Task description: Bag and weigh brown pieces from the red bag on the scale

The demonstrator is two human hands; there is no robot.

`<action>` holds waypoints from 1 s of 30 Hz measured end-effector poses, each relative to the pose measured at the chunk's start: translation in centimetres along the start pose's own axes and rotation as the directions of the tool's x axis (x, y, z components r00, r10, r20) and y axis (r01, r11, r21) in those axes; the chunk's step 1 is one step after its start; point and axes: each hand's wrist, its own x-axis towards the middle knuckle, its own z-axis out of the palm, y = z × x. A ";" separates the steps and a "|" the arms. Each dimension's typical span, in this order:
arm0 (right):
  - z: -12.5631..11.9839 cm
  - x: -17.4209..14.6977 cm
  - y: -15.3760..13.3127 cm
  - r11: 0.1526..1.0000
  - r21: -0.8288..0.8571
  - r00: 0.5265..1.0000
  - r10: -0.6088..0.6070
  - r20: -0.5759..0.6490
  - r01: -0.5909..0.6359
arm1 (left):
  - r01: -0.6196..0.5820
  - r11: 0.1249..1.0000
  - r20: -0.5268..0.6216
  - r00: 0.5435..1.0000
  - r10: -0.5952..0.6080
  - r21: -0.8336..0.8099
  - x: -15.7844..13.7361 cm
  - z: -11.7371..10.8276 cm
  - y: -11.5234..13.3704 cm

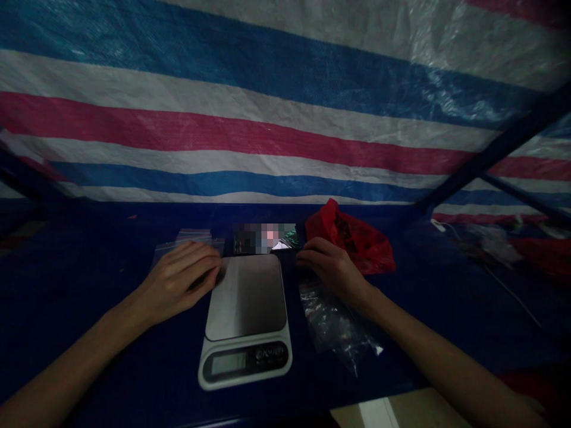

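A kitchen scale [250, 297] with a metal plate and a grey display lies between my hands, with nothing on its plate. My left hand [185, 273] rests by the plate's upper left corner, fingers loosely bent and the thumb apart from them. Clear zip bags [194, 235] lie flat just beyond and partly under it. To the right of the scale, my right hand [332, 267] lies with loosely stretched fingers and holds nothing visible. Its fingertips are near a red plastic bag [352, 238]. Below that wrist is a pile of clear plastic bags [332, 324], partly covered by my forearm.
A phone [285, 236] with a lit, partly blurred screen lies behind the scale on the blue table [147, 362]. Striped plastic sheeting [267, 137] hangs behind. A dark blue frame bar [486, 154] slants at right, with a cable and more bags [495, 244] beyond.
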 end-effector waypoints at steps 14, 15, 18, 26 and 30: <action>-2.0 0.1 1.0 0.982 0.180 0.999 0.050 0.000 -0.049 | 0.009 0.999 -0.042 0.999 -0.008 0.032 0.3 -0.5 -0.1; -2.1 0.0 0.9 0.982 0.182 0.999 0.036 0.024 -0.040 | 0.012 0.999 -0.045 0.999 -0.010 0.036 0.3 -0.5 -0.1; -2.2 -0.3 0.7 0.991 0.137 0.999 -0.008 0.044 0.001 | 0.018 0.999 -0.052 0.999 -0.016 0.044 0.4 -0.7 -0.1; -2.2 -0.4 1.0 0.999 0.030 0.999 -0.040 -0.015 0.041 | 0.039 0.998 -0.018 0.999 -0.039 0.049 -0.2 -0.8 -1.3; -2.2 -0.9 1.0 0.997 0.069 0.997 0.023 -0.070 -0.018 | 0.071 0.996 -0.017 0.997 -0.070 0.061 -0.9 -0.7 -2.0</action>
